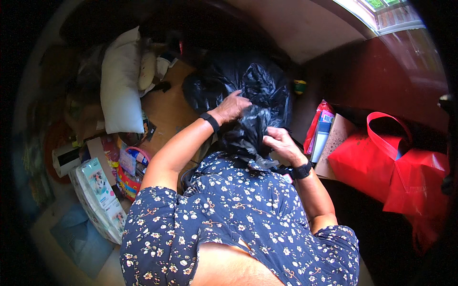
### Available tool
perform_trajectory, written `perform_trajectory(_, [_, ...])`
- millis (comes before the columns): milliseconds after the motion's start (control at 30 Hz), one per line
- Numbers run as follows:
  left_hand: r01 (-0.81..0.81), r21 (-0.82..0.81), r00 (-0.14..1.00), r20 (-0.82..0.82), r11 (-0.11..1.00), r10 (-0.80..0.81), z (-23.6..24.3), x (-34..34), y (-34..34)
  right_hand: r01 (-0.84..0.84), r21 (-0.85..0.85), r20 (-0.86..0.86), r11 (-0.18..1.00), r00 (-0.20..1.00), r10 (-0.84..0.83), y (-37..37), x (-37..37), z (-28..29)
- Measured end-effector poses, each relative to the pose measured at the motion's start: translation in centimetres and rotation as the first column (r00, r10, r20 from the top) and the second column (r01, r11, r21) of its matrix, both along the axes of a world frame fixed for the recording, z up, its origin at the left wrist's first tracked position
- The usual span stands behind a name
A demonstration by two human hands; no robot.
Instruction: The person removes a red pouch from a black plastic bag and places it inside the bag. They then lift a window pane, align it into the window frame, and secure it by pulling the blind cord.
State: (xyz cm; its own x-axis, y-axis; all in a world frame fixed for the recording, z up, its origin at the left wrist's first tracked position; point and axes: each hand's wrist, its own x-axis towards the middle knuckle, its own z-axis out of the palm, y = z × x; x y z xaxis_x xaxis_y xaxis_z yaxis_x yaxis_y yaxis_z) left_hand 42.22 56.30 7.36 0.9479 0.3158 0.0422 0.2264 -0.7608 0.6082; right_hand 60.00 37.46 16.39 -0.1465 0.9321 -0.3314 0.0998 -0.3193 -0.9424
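Black plastic bag (253, 90) gripped at gathered neck by both hands: left hand (232, 107) clamped above, right hand (279, 141) clamped below. Red bag (391, 167) well apart at right; white pillow (119, 86) at left.

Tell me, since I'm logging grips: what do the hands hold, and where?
Both the left hand and right hand grip the black plastic bag at its gathered neck.

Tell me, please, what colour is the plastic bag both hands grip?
Glossy black plastic bag, seen best in the head view.
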Motion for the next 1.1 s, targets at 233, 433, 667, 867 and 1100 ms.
perform_trajectory(233, [-0.403, -0.32, 0.89, 0.083, 0.857, 0.449, -1.4, -3.4, 1.9, -0.027, 0.206, 0.622, 0.978, 0.775, -0.109, -4.6, 4.0, -4.6])
perform_trajectory(433, [-0.448, -0.408, 0.854, 0.068, 0.795, 0.516, 2.1, -2.8, -0.7, -0.047, 0.258, 0.655, 0.965, 0.743, -0.139, -5.0, 0.5, -11.8])
perform_trajectory(667, [-0.241, -0.619, 0.934, 0.06, 0.748, 0.351, 7.1, -4.8, -5.9, 0.482, -0.283, -0.402, 0.829, 0.725, -0.559, -2.7, 0.2, -14.6])
perform_trajectory(867, [-0.275, -0.791, 0.885, 0.015, 0.547, 0.466, 6.9, -5.1, -6.1, 0.668, -0.099, -0.475, 0.738, 0.62, -0.625, -2.3, -0.2, -10.2])
perform_trajectory(1100, [-0.069, -0.654, 0.908, 0.271, 0.754, 0.319, 7.3, -8.5, -6.4, 0.161, 0.305, 0.079, 0.939, 0.978, -0.193, -3.0, 0.7, -2.0])
